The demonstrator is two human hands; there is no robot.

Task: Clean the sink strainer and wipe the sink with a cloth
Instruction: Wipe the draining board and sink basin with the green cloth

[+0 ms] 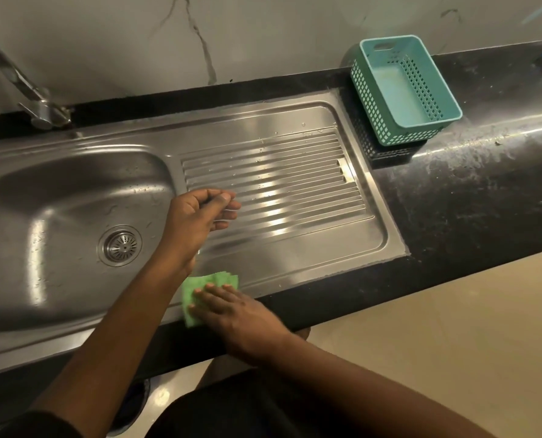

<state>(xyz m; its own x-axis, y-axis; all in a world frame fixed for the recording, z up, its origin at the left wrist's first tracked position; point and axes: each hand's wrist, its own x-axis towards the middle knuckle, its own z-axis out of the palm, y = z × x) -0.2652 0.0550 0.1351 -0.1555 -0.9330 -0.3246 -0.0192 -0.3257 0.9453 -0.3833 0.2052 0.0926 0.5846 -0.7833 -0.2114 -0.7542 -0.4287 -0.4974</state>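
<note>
A steel sink [58, 191] fills the left side, with a round metal strainer [120, 245] seated in its drain. To its right lies the ribbed steel drainboard [279, 172]. A green cloth [197, 289] rests on the sink's front rim. My right hand [231, 306] lies flat on it, fingers spread and pressing down. My left hand [200, 213] hovers over the near-left corner of the drainboard, fingers loosely curled, holding nothing.
A steel tap [26, 93] rises at the back left. A teal plastic basket [405, 90] stands on the black stone counter [468, 200] to the right of the drainboard. Water drops dot the steel. Beige floor shows below the counter edge.
</note>
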